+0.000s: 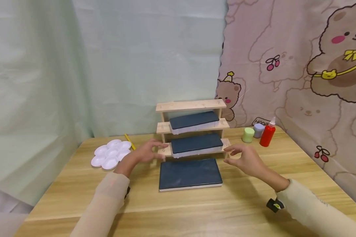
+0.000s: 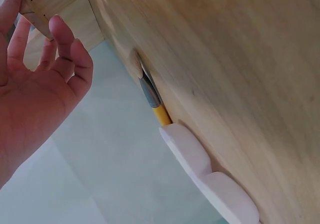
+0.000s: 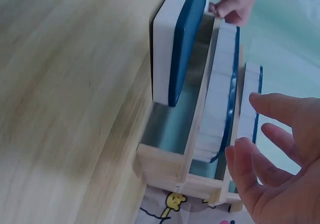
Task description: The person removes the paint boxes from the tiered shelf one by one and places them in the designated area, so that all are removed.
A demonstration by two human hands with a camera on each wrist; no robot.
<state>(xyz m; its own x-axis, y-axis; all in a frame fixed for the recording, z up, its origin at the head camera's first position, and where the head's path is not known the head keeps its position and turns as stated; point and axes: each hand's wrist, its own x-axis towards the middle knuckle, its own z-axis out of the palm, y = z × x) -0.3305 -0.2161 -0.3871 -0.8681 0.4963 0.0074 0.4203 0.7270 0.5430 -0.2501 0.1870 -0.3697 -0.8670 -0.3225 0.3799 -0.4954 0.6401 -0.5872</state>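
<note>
A tiered wooden stand [image 1: 191,105] holds two white boxes with dark blue tops, an upper box [image 1: 194,121] and a lower box [image 1: 196,144]. A third dark-blue-topped box [image 1: 191,173] stands on the table in front. At the left end of the stand's lowest shelf, my left hand [image 1: 148,151] pinches the shelf between thumb and fingers; the wooden corner [image 2: 37,23] shows there in the left wrist view. My right hand [image 1: 246,158] hovers by the right end, thumb and fingers apart, holding nothing. In the right wrist view its fingertips [image 3: 242,149] are spread near the shelves.
A white flower-shaped palette [image 1: 111,153] lies to the left, with a yellow-handled brush [image 2: 161,113] beside it. At the back right stand a green jar [image 1: 248,135], a blue jar [image 1: 258,130] and a red bottle [image 1: 267,134]. Curtains hang behind the table.
</note>
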